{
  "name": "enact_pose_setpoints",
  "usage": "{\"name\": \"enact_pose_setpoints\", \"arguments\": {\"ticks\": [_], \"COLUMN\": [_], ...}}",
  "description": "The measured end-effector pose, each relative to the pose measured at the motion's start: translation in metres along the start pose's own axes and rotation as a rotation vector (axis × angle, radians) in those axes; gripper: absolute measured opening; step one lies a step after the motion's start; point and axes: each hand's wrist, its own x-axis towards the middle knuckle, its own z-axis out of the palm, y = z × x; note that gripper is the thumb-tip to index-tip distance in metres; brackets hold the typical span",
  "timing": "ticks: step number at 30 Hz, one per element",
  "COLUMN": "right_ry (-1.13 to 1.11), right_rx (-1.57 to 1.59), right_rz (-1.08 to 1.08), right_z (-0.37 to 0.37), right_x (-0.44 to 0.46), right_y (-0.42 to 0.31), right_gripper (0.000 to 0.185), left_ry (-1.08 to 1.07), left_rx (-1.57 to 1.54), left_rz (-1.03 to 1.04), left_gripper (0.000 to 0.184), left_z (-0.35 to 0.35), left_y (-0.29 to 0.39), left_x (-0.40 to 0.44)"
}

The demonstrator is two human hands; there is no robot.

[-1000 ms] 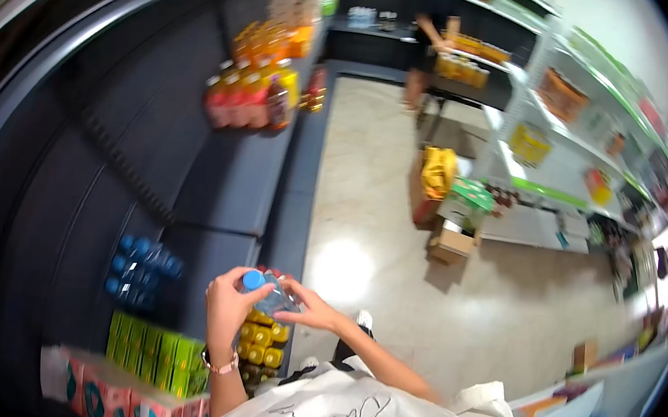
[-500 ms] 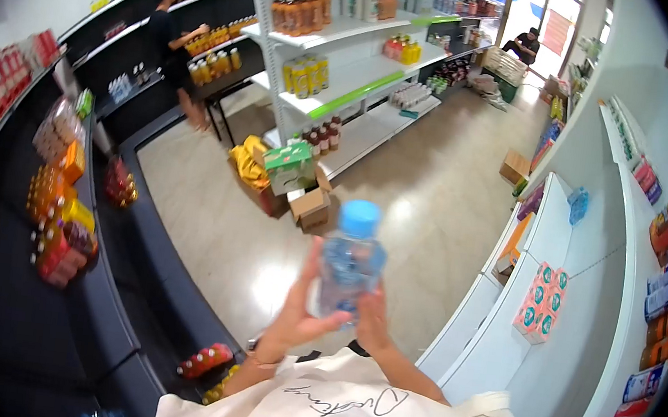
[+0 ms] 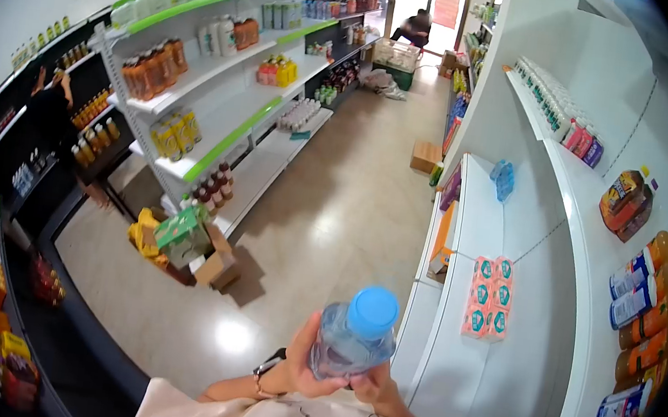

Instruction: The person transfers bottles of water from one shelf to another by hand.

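Note:
A clear plastic bottle (image 3: pixel 343 345) with a blue cap is upright in front of my chest, held between both hands. My left hand (image 3: pixel 306 362) wraps round its left side, with the thumb across the lower front. Against the lower right side, my right hand (image 3: pixel 373 384) has its fingers closed; part of it is hidden behind the bottle. A dark band and a bracelet circle my left wrist.
White shelving (image 3: pixel 450 345) at right holds pink packs (image 3: pixel 489 296) and blue bottles (image 3: pixel 503 181). Open cardboard boxes (image 3: pixel 216 265) stand on the floor by the middle shelf (image 3: pixel 217 150). One person (image 3: pixel 48 114) stands at the left shelves; another (image 3: pixel 414 30) sits near the doorway.
The view has swung right, from the dark shelves to the aisle and white shelving. Both hands still hold the bottle, which now sits lower and closer to my chest than half a second ago.

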Motion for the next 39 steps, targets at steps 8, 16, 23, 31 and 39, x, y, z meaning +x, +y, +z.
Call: {"name": "enact_pose_setpoints", "arguments": {"ticks": [8, 16, 23, 31, 39], "right_ry": [0.143, 0.218, 0.504, 0.534, 0.103], "right_rx": [-0.19, 0.053, -0.11, 0.029, -0.346], "right_rz": [-0.25, -0.21, -0.369, -0.126, -0.266], "right_z": [-0.043, -0.079, -0.118, -0.213, -0.369], "right_x": [0.133, 0.301, 0.437, 0.581, 0.737], "right_y": [0.056, 0.158, 0.26, 0.269, 0.299], "right_gripper": [0.077, 0.077, 0.084, 0.101, 0.093], "left_ry": [-0.005, -0.014, -0.075, 0.043, -0.181], "left_rx": [-0.249, -0.23, -0.21, -0.06, 0.171], "left_rz": [-0.149, -0.156, -0.126, -0.247, -0.008], "left_gripper": [0.106, 0.106, 0.106, 0.088, 0.081], "left_z": [-0.051, -0.141, -0.209, -0.242, -0.247], "left_y": [-0.109, -0.249, -0.376, -0.491, -0.65], "left_x": [0.098, 0.214, 0.292, 0.399, 0.529]}}
